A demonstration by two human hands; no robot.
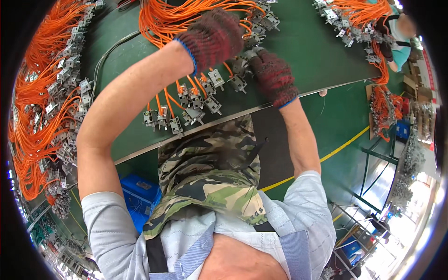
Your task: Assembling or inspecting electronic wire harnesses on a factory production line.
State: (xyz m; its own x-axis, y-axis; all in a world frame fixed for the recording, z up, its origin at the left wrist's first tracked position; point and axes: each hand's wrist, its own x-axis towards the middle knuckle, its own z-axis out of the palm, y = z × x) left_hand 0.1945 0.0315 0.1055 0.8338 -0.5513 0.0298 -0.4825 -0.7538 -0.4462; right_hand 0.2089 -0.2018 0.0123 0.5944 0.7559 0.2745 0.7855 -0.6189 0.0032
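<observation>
My left hand (214, 41), in a dark red and grey knit glove with a blue cuff, reaches over a bundle of orange cables (161, 21) on the green table. Its fingers curl downward, and what they hold is hidden. My right hand (274, 78), gloved alike, is closed with its fingertips at a grey metal connector (241, 66) on an orange cable. Between my arms, several more metal connectors (193, 113) lie near the table's front edge, their orange cables running up under my left hand. Further connectors (266, 22) sit beyond my hands.
A long heap of orange cables with metal connectors (70, 107) lines the left side. Another heap (345, 28) lies at the far right, near another person (400, 35). The metal table edge (326, 88) runs before me. A blue bin (140, 191) stands below at left.
</observation>
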